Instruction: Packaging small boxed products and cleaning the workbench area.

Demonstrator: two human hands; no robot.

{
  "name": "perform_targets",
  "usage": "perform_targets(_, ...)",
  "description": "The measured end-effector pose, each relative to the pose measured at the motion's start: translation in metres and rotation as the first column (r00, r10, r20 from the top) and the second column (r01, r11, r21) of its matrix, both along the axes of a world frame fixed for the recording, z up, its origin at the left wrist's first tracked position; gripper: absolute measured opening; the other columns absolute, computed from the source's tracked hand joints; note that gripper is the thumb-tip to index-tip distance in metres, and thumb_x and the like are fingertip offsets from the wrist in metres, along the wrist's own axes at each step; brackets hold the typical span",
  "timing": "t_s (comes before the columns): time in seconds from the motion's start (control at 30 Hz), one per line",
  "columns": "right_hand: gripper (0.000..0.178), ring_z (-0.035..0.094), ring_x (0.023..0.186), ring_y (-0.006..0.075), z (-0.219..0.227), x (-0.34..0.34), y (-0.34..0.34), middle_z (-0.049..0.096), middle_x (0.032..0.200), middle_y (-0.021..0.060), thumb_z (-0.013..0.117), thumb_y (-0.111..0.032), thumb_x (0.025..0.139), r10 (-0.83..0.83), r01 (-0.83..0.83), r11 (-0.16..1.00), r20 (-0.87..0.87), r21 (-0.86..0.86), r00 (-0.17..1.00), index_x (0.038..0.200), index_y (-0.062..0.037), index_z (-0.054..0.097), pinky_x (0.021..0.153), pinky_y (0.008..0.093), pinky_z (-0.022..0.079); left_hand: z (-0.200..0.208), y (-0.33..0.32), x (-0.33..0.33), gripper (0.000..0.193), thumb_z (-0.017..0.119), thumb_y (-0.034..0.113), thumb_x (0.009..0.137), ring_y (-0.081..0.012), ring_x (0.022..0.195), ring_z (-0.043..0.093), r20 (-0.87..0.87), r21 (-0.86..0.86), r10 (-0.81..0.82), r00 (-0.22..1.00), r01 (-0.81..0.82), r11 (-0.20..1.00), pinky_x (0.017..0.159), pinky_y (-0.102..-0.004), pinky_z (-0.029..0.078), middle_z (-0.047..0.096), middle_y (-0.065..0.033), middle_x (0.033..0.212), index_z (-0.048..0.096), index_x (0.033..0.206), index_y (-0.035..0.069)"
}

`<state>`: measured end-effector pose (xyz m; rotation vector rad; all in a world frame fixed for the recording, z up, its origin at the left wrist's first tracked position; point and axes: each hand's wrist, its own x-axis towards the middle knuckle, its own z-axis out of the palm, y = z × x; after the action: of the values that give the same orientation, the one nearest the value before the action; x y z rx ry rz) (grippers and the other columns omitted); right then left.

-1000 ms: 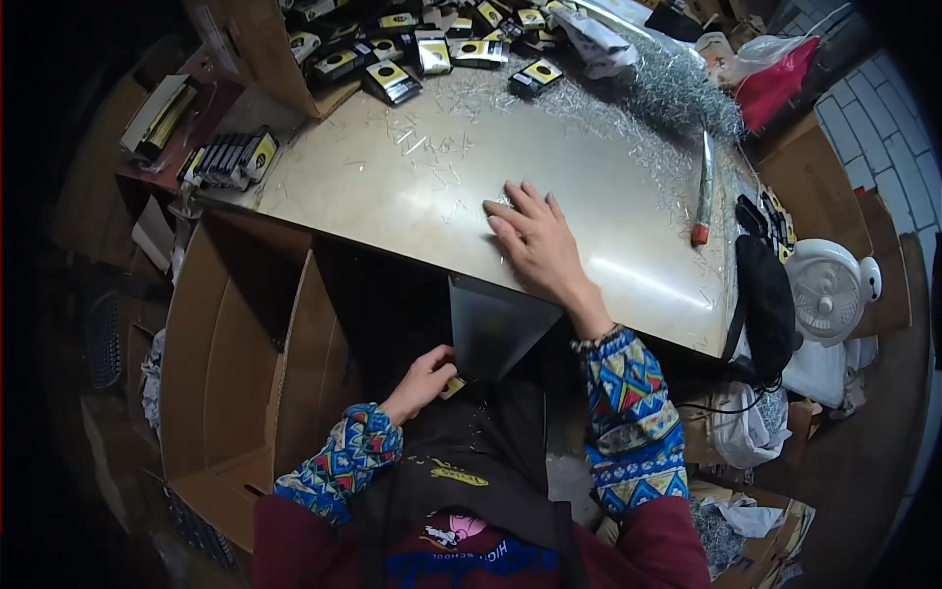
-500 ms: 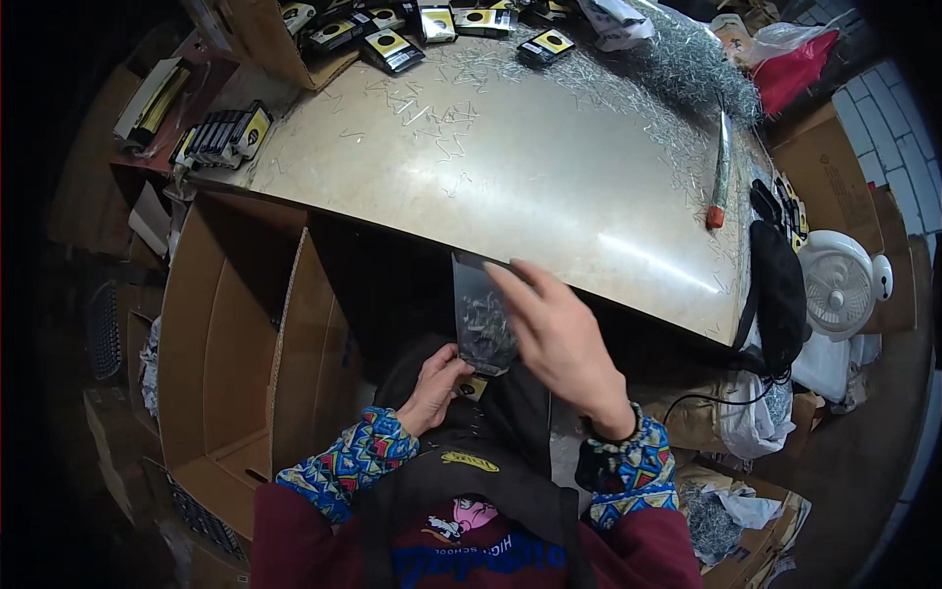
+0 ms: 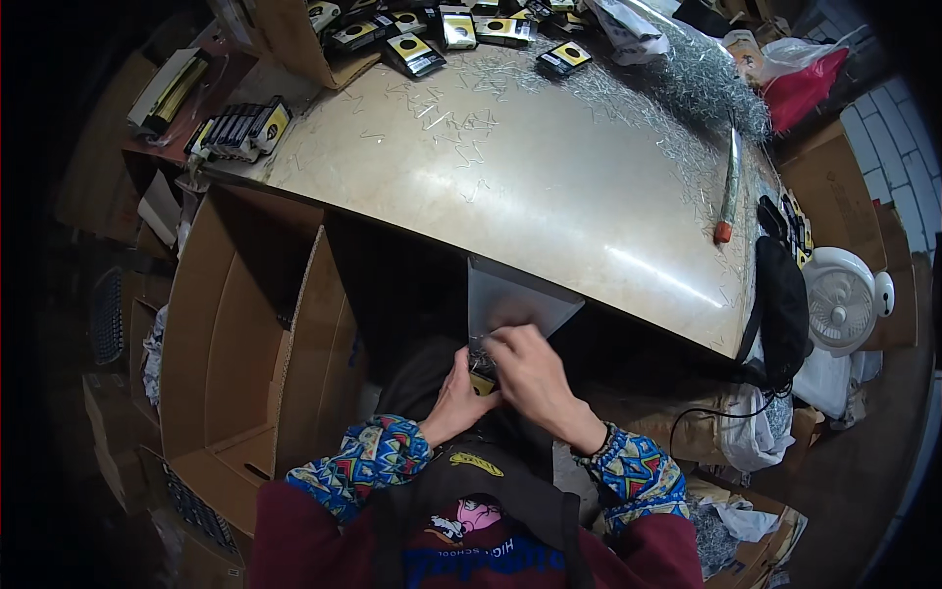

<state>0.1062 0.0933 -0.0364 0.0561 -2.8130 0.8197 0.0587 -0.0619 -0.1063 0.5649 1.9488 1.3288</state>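
A grey sheet-metal chute slopes down from the table's front edge toward my lap. Small bent wire pieces lie bunched at its narrow lower mouth. My left hand is closed around a small black-and-yellow box right below that mouth. Over the chute's lower end, my right hand has its fingers bent together against the wire pieces. Whether they pinch any is hidden. The box's open end, if it has one, cannot be made out.
More wire pieces are strewn over the metal tabletop, with a dense heap at back right. Several black-and-yellow boxes lie at the back. An open carton stands left of my legs. A red-tipped rod and a white fan are on the right.
My right hand has moved down the chute to its mouth, and its fingers have curled. The wire pieces have gone from the upper chute. My left hand has shifted slightly right with the box.
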Motion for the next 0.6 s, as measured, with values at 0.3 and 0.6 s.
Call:
perform_targets(0.3,0.036,0.059,0.092,0.0329,-0.001,0.006,-0.009,0.06,0.106,0.0172,0.062,-0.003,0.077,-0.055,0.055,0.998,-0.003,0.013,0.998,0.112,-0.0007,0.063,0.078,0.0405,0.052,-0.008,0.006,0.014,0.072,0.077,0.015,0.073,-0.0426,0.109,0.056,-0.14,-0.059,0.081,0.987,-0.09,0.994,0.088,-0.0455,0.047,0.053,-0.0279,0.117,0.032,0.127,-0.001)
perform_targets(0.6,0.027,0.067,0.094,0.0351,0.026,0.0,0.016,0.066,0.108,0.0198,0.06,-0.002,0.087,0.091,-0.028,0.879,0.109,-0.477,0.99,0.113,0.0002,0.064,0.079,0.0356,0.054,-0.008,-0.041,-0.011,0.071,0.076,0.015,0.076,-0.0342,0.111,0.057,-0.313,-0.025,-0.056,0.948,0.051,0.998,0.093,-0.0377,0.047,0.054,-0.0202,0.119,0.039,0.135,0.002)
